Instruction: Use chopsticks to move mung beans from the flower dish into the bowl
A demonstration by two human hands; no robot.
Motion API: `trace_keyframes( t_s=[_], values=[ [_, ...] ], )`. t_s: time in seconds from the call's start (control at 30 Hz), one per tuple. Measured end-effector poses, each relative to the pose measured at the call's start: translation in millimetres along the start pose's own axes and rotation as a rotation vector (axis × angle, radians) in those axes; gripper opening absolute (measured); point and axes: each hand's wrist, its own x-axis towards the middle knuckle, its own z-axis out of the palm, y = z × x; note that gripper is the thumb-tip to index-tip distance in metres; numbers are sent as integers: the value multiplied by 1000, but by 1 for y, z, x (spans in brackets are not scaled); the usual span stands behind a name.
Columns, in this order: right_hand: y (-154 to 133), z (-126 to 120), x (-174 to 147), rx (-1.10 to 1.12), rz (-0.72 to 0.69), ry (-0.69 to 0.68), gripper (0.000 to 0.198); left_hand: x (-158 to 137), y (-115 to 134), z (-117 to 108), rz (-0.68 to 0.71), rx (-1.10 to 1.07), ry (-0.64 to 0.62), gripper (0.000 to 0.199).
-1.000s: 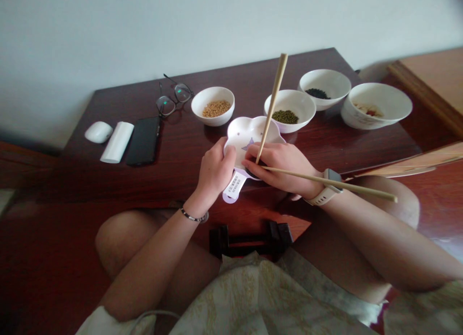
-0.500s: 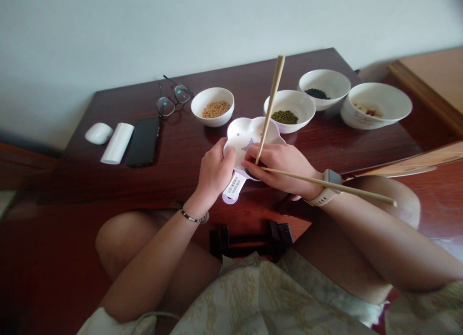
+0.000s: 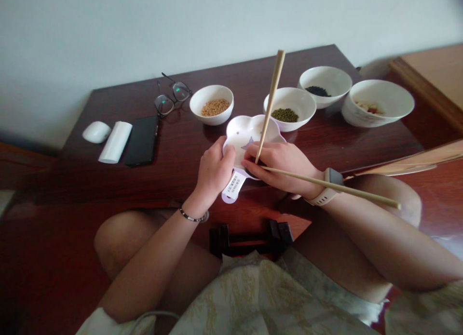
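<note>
My left hand (image 3: pixel 215 168) is closed on the left rim of a white, flower-shaped dish (image 3: pixel 241 132) with a lilac edge and a labelled handle, its thumb over the rim. My right hand (image 3: pixel 280 161) reaches over the dish's right side, fingers pinched together low inside it. Two wooden chopsticks (image 3: pixel 273 91) meet by their thin ends at those fingers. One stands up steeply; the other slants right across the wrist. Something dark shows under the fingertips, too hidden to name. Just behind the dish is a white bowl of green beans (image 3: pixel 285 115).
On the dark table (image 3: pixel 173 147) stand a bowl of tan beans (image 3: pixel 214 107), a bowl of black beans (image 3: pixel 318 91) and a larger bowl with pale pieces (image 3: pixel 369 107). Glasses (image 3: pixel 172 98), a black phone (image 3: pixel 142 141), a white cylinder (image 3: pixel 115 143) and a rounded white case (image 3: pixel 96 132) lie left.
The view has shifted very slightly. Both hands, the dish and the chopsticks keep nearly the same positions.
</note>
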Motion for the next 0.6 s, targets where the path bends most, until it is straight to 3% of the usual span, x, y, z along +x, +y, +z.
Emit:
trace_keyframes(
  t_s=[0.6],
  values=[
    [-2, 0, 0, -1, 9, 26, 38, 0, 0, 1, 13, -11, -1, 27]
  ],
)
